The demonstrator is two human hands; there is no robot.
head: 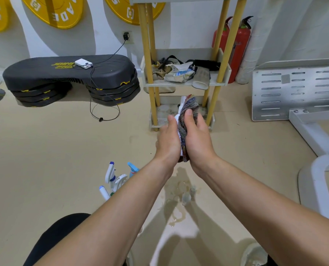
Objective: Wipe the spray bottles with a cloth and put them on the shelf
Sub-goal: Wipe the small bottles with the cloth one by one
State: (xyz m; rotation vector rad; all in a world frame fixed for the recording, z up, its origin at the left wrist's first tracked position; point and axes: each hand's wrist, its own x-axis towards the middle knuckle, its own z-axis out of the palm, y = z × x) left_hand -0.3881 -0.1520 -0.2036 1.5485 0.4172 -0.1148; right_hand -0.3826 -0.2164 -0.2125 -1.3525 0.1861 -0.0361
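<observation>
Yellow plates [54,12] hung on the wall [190,24], up and far left of the shelf [163,83]. Black and low, a step [67,73] sat on the floor [63,150] left of the shelf, with a white power bank [83,63] on top and a cable [104,112] looping down from it.

Nearer the person, also left of the shelf, several spray bottles [113,179] stood clustered on the floor, partly hidden behind the left forearm [121,208].

In front of the shelf's bottom tier, the left hand [168,139] held a white bottle [178,127] in the air. Its grip was closed round the bottle's body, thumb lying up along the side. A striped cloth [188,112] was wrapped over the bottle's right side, touching it. The right hand [198,137] pressed the cloth to the bottle, its grip closed on the cloth with the thumb on top. How much of the bottle lay under the cloth could not be told.

Below the hands, in front of the shelf, two small bottles [186,197] stood by a wet patch [177,215].

The shelf had yellow posts, and its middle tier held rags [159,71], a crumpled packet [179,74] and a slipper [201,79]. Red extinguishers [240,41] stood just behind its right posts. Right of the shelf, well apart, a slotted metal plate [294,89] sat on a white frame [313,135].
</observation>
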